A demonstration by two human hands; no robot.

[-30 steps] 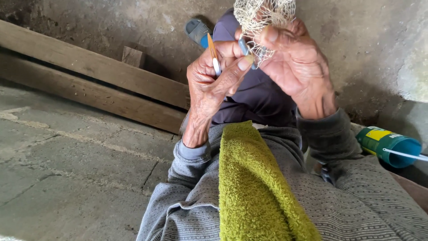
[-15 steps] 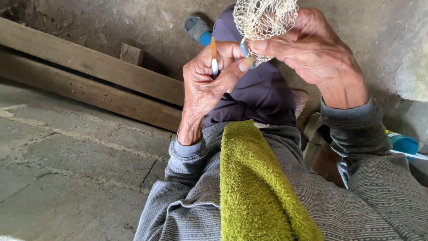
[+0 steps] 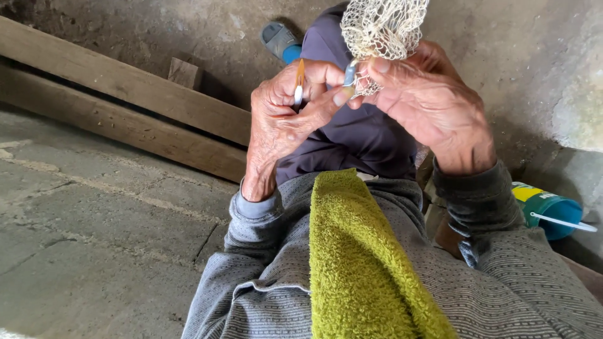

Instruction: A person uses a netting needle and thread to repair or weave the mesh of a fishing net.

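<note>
My left hand (image 3: 279, 119) is closed around a small orange and white netting needle (image 3: 299, 81), held upright between thumb and fingers. My right hand (image 3: 427, 103) pinches the lower edge of a cream mesh net (image 3: 382, 26) that bunches up at the top of the view. A small blue-grey flat piece (image 3: 349, 73) sits between the two hands, touching the net's edge. Both hands are raised over my lap, above dark purple trousers (image 3: 352, 135). A green towel (image 3: 358, 263) lies over my grey striped top.
Two long wooden planks (image 3: 119, 100) lie against the concrete wall at the left, with a small wood block (image 3: 184, 73) behind them. A green and blue can (image 3: 545, 204) lies at the right. A blue sandal (image 3: 279, 41) is on my foot. Cracked concrete floor (image 3: 94, 238) spreads left.
Both hands have shifted a little to the right and upward with the net. My right hand has turned so its wrist points down, and the can is now more covered by my sleeve.
</note>
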